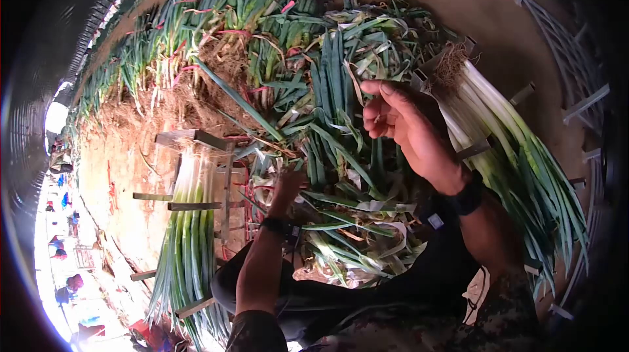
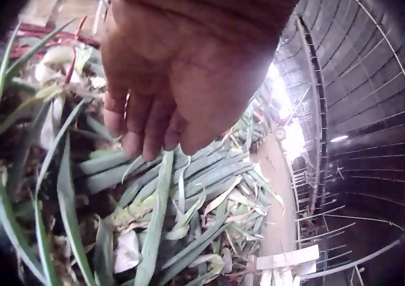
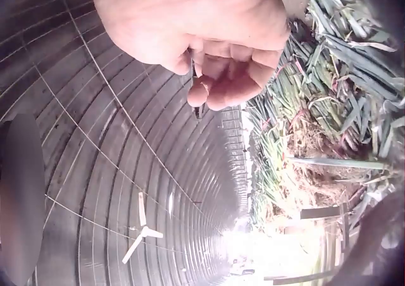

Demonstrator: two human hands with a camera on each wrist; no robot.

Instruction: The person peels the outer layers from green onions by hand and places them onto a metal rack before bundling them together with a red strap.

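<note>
My right hand [image 1: 413, 129] is raised over the leaf pile, fingers curled, pinching a thin dry strip [image 1: 356, 83] at the fingertips; in the right wrist view the hand [image 3: 202, 39] shows a narrow dark piece [image 3: 197, 111] there. Lower and to the left, my left hand [image 1: 286, 188] hangs palm down above loose green leaves [image 1: 334, 155]. In the left wrist view that hand [image 2: 171, 77] has relaxed, slightly bent fingers, with nothing visible in them. Trimmed leeks [image 1: 193, 201] with white stalks lie in a rack at left, and more leeks [image 1: 504, 136] at right.
Untrimmed leeks with roots and red ties [image 1: 216, 44] are heaped at the back left. Metal rack bars [image 1: 194, 206] stick out beside both trimmed bundles. My bent legs [image 1: 367, 306] are below the leaf pile. A curved ribbed wall [image 3: 126, 140] rises beyond.
</note>
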